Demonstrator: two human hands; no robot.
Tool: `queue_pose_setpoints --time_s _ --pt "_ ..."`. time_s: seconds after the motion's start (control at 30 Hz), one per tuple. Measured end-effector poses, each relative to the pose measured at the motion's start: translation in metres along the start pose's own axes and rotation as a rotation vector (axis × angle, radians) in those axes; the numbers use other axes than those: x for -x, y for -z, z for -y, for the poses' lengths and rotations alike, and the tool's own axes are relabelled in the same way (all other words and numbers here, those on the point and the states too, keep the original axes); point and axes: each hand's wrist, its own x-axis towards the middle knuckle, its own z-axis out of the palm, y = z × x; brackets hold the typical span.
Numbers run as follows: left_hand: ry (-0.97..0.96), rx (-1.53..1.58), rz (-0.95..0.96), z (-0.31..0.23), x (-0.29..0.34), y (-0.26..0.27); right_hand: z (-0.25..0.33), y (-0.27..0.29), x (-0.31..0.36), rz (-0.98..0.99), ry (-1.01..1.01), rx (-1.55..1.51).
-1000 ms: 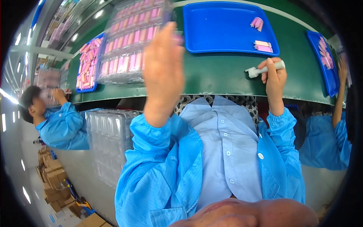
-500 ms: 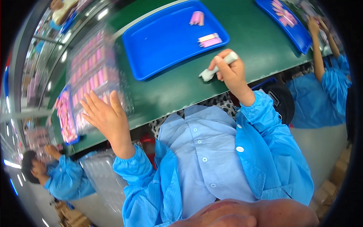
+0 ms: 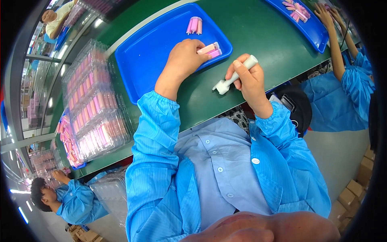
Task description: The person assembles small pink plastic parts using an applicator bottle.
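Note:
My left hand (image 3: pixel 183 62) lies on the near right corner of a blue tray (image 3: pixel 153 52), its fingers closed over a pink and white rectangular piece (image 3: pixel 210 50). Another small pink piece (image 3: pixel 194 25) lies farther back on the same tray. My right hand (image 3: pixel 249 76) hovers over the green table (image 3: pixel 250 36) and grips a white pen-shaped tool (image 3: pixel 234 76), whose tip points down to the left toward the table.
Stacked clear plastic trays of pink pieces (image 3: pixel 94 107) stand at my left. A second blue tray (image 3: pixel 304 18) with pink pieces lies at the far right, where another person's arm in a blue sleeve (image 3: pixel 342 76) reaches. A co-worker in blue (image 3: pixel 64 197) sits lower left.
My left hand, raised and open by the clear stack before, has come down onto the blue tray and closed on a pink piece. The view has swung right. My right hand still holds the tool.

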Motion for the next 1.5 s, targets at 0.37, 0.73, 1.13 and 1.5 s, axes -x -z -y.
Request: queue_pose_setpoints --time_s 0.37,0.73,1.13,1.5 --pt "0.135 0.756 -0.366 0.019 0.124 0.018 0.003 -0.020 0.010 0.099 0.057 0.050" --pt "-0.070 0.293 -0.535 0.019 0.176 -0.023 0.029 -0.067 0.024 0.272 0.489 0.377" --pt "-0.119 0.362 -0.565 0.032 0.167 -0.039 0.034 -0.096 0.015 0.405 0.548 0.458" --pt "-0.065 0.435 -0.544 0.037 0.175 -0.031 0.036 -0.098 0.014 0.363 0.469 0.417"
